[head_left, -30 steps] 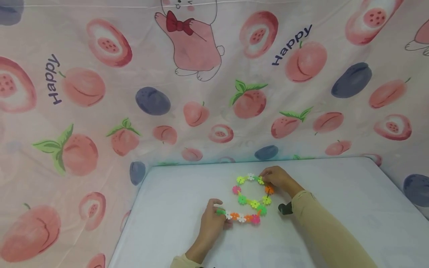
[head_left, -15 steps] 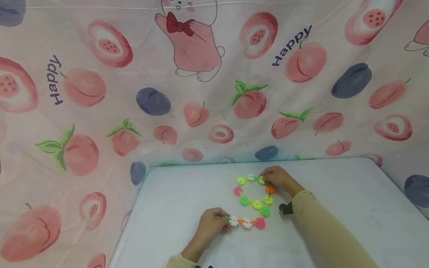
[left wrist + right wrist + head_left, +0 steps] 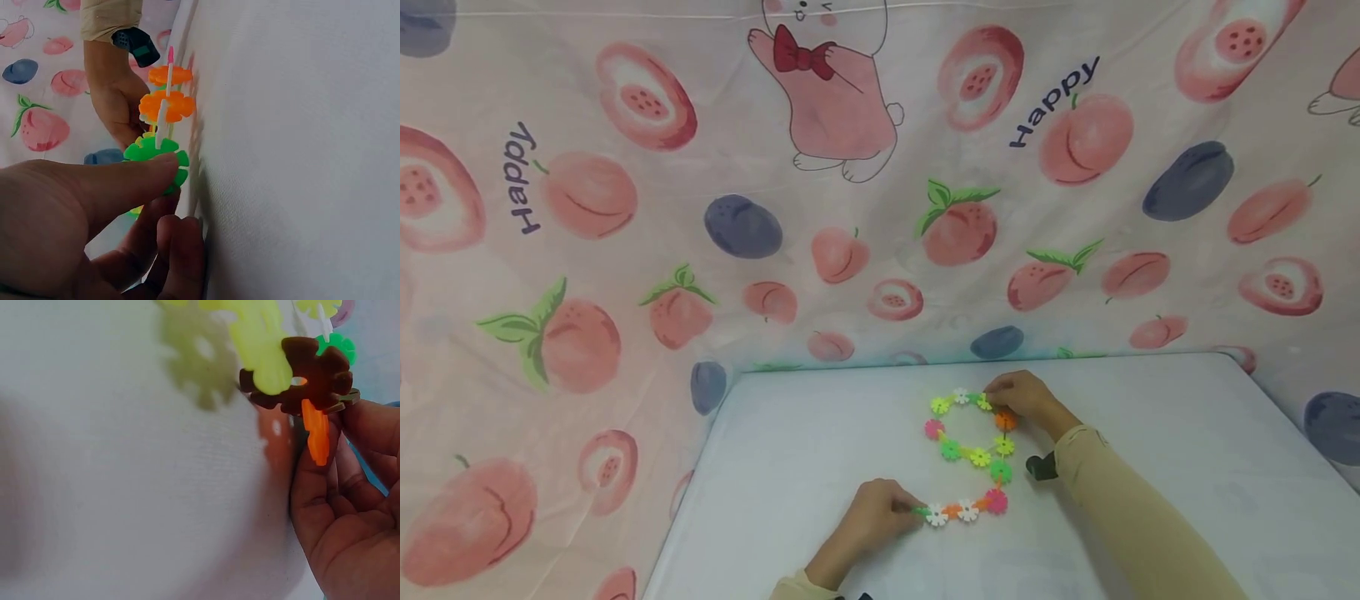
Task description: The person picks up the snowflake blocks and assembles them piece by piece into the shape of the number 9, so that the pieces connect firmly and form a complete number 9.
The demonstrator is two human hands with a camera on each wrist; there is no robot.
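Observation:
A chain of flower-shaped plastic discs, slotted together, lies on the white table in the head view. Its upper part forms a ring with a yellow disc [image 3: 980, 457] at the bottom, and a tail runs down past a pink disc [image 3: 996, 501] and then left. My left hand [image 3: 880, 515] pinches the tail's end, a green disc [image 3: 147, 150] in the left wrist view. My right hand [image 3: 1024, 396] holds the ring's upper right side. In the right wrist view its fingertips pinch a disc edge beside a dark-shaded orange disc [image 3: 325, 375].
White cloth covers the table [image 3: 790, 433]. Behind it hangs a curtain [image 3: 880, 200] printed with peaches and a rabbit. A dark wrist device [image 3: 1041, 467] sits at the right sleeve [image 3: 1120, 500].
My left hand has moved down and slightly right, drawing the tail's end away from the ring. The tail has swung lower and opened out. My right hand has stayed nearly still.

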